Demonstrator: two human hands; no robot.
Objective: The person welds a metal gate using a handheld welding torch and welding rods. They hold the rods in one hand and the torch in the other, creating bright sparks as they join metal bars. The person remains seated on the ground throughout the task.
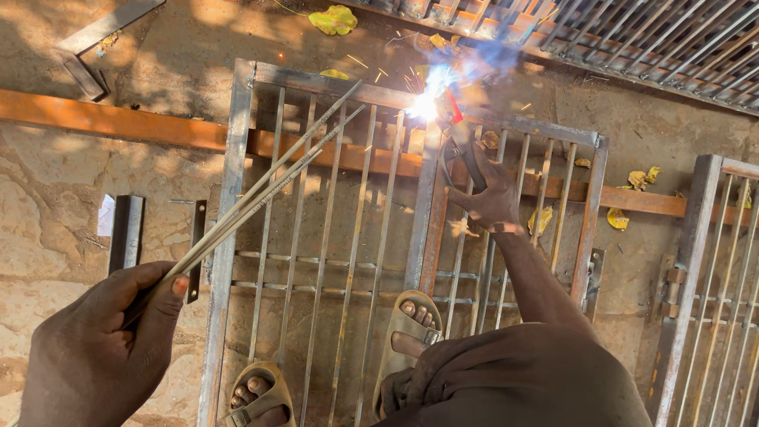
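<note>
Nearest the head camera, the left hand closes around a bundle of spare welding rods, angled clear of the sparks. Farther out, the right hand grips the electrode holder, its tip arcing on the steel grille frame's top rail. White paper scrap lies left.
</note>
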